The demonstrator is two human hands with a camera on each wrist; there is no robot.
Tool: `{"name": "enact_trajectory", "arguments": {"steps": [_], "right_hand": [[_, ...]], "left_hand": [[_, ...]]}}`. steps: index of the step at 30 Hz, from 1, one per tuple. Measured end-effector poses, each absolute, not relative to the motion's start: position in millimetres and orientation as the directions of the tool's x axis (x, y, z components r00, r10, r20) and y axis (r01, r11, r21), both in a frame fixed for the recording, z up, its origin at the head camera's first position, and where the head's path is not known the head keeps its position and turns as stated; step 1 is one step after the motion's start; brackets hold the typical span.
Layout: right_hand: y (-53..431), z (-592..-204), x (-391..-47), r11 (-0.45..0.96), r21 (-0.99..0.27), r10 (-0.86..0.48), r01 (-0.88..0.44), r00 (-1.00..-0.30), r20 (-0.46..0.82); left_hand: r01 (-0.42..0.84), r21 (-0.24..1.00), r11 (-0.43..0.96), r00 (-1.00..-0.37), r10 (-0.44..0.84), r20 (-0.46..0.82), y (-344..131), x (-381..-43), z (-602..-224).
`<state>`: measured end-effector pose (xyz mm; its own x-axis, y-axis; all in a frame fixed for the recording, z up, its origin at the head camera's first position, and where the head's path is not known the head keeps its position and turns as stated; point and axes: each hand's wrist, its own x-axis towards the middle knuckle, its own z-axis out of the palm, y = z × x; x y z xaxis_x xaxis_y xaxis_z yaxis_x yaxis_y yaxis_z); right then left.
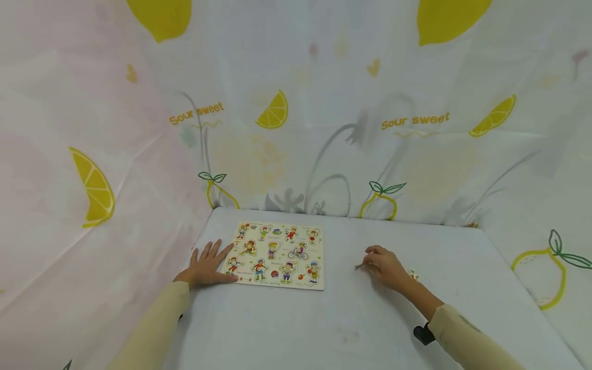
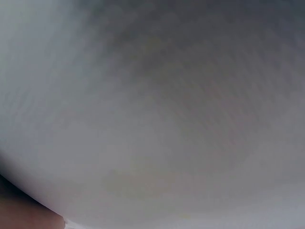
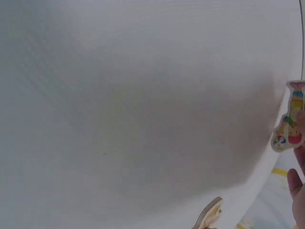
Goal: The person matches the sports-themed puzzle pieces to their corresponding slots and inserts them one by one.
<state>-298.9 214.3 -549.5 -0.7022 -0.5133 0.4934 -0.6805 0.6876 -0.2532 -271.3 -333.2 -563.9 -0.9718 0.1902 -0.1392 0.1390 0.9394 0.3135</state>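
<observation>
My left hand (image 1: 203, 267) rests at the left edge of a cream wooden puzzle board (image 1: 319, 285), fingers spread and thumb along its lower left corner. Printed sports figures cover the board. To its right, my right hand (image 1: 386, 270) pinches a small wooden puzzle piece (image 1: 358, 266) by its end. In the right wrist view the held puzzle piece (image 3: 281, 131) shows a colourful figure and a striped ball, partly covered by fingertips. A second puzzle piece (image 1: 413, 275) lies beside my right wrist. The left wrist view is mostly blurred white cloth, with skin at the lower left corner.
The table (image 1: 287, 329) wears a white cover. Lemon-printed cloth walls (image 1: 305, 154) rise behind it and on both sides. A dark wrist device (image 1: 423, 334) sits at my right cuff.
</observation>
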Motion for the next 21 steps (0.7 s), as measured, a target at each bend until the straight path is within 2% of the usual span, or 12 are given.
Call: {"name": "enact_trajectory", "arguments": {"steps": [4, 8, 16, 21], "right_hand": [[205, -547, -297, 0.747, -0.287, -0.445, -0.600, -0.772, 0.454], [199, -546, -302, 0.782, -0.404, -0.336, -0.475, -0.867, 0.367], [192, -547, -310, 0.860, -0.429, -0.117, -0.275, -0.926, 0.360], [185, -547, -310, 0.874, -0.476, 0.001, -0.095, -0.980, 0.199]], "left_hand": [[0.133, 0.317, 0.939, -0.974, 0.183, -0.133, -335, -276, -564], [0.133, 0.325, 0.936, -0.972, 0.187, -0.140, -336, -273, -556], [0.161, 0.373, 0.914, -0.967, 0.221, -0.126, -334, -269, -552], [0.170, 0.368, 0.914, -0.965, 0.229, -0.124, -334, -268, -555]]}}
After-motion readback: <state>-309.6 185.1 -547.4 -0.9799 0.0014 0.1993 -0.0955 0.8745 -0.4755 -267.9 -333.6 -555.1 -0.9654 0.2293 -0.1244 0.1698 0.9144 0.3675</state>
